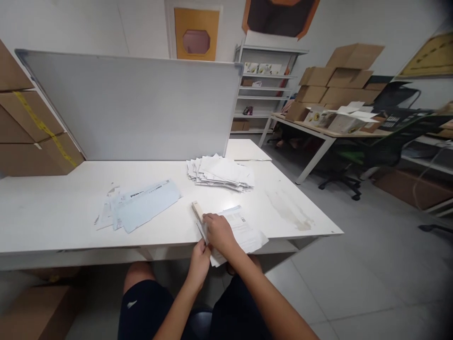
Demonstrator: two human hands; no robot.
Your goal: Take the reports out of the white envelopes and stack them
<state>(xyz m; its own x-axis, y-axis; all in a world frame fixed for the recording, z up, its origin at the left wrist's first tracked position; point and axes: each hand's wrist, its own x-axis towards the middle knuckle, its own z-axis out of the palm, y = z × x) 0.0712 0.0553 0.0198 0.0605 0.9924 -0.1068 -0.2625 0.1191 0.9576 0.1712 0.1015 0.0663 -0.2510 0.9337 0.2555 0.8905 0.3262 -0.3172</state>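
Note:
At the table's front edge, my left hand (pixel 200 259) is closed on the near left edge of some printed white sheets (pixel 242 229). My right hand (pixel 218 231) is closed just above it, over the same edge; what its fingers grip is partly hidden. A narrow beige strip-like object (pixel 197 209) sticks out beyond my right fingertips. The sheets fan out to the right, partly over the table edge. Behind them lies an uneven stack of white papers (pixel 226 172). Light blue printed sheets (pixel 148 205) rest to the left.
A whiteboard panel (pixel 141 108) stands along the back of the white table (pixel 53 212). Cardboard boxes (pixel 35 127) are stacked at its left end. Grey smudges mark the table's right part. Farther right are a shelf (pixel 269 89), another table with boxes (pixel 348 87) and an office chair (pixel 382 146).

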